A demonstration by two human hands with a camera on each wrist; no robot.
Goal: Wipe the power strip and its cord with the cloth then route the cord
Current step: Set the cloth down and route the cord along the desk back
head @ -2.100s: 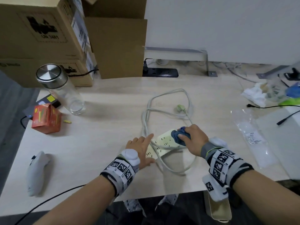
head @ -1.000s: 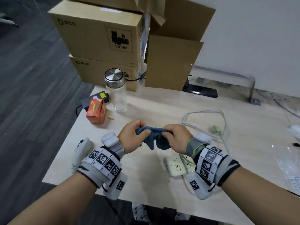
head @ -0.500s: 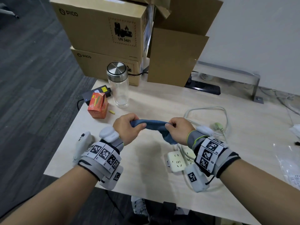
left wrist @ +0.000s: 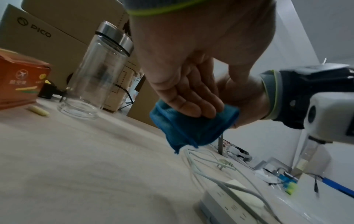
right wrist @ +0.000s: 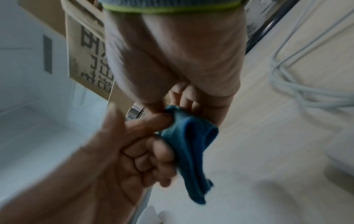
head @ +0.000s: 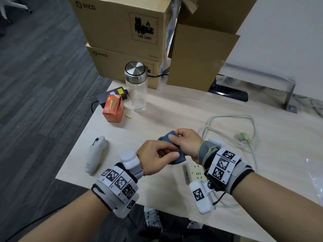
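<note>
1. On the left side of the tabletop [head: 157, 116] we see a white controller [head: 94, 154], an orange box [head: 113, 109] and a glass bottle [head: 136, 88] with a metal lid. None of them belongs to our task.
2. Our left hand [head: 155, 157] is raised above the tabletop. Its fingers are curled, and thumb and fingers pinch the lower part of the blue cloth [head: 172, 149].
3. The cloth hangs between both hands, folded into a small thick pad. It does not touch the tabletop.
4. Our right hand [head: 187, 142] holds the upper part of the cloth; its fingers are bent over the fold and press it flat against the palm.
5. The power strip [head: 195, 172] lies on the tabletop just under the right wrist, partly hidden by it. Nothing touches it.
6. Farther right, the cord [head: 229, 117] lies in loose loops, and its plug [head: 244, 137] rests free on the tabletop, not in any socket.
7. We judge that we are preparing the cloth for wiping. We cannot tell how much of the strip is already clean. The cord looks not wiped and surely not routed, so most of the work is left.
</note>
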